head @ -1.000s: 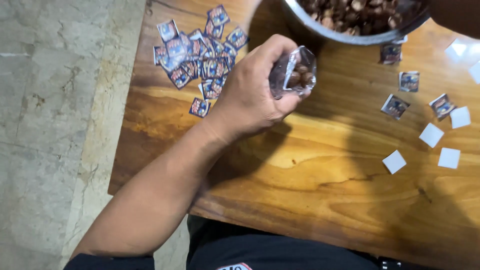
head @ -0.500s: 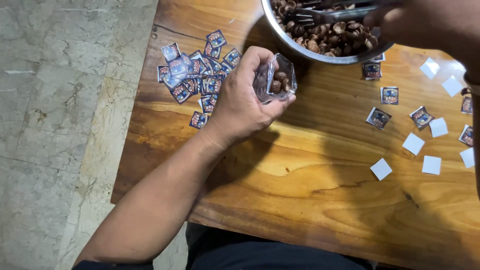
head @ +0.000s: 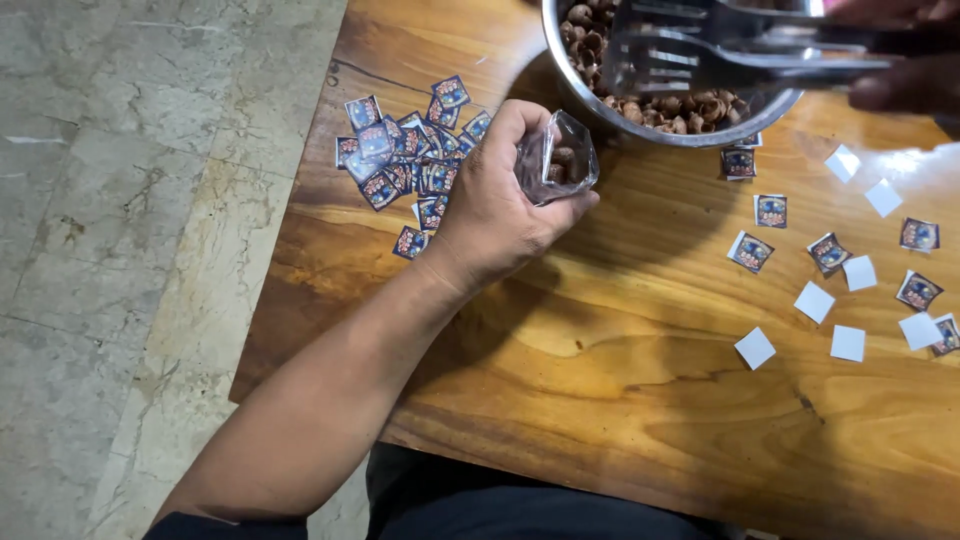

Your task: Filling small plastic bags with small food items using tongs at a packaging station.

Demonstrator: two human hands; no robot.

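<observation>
My left hand [head: 495,205] holds a small clear plastic bag [head: 560,160] open, with a few brown round snacks inside, just left of a steel bowl [head: 600,100]. The bowl at the top edge is filled with the same brown snacks [head: 680,105]. My right hand [head: 900,60] at the top right grips metal tongs [head: 700,50], which hang over the bowl with their toothed ends apart.
A pile of small blue printed paper squares [head: 410,165] lies on the wooden table [head: 640,380] left of my left hand. More squares [head: 830,290], some face down and white, are scattered at the right. A marble floor [head: 120,250] borders the table's left edge.
The view has shifted, so the bowl and tongs show more fully. The tongs have risen out of the snacks above the bowl. My left hand keeps the bag beside the bowl.
</observation>
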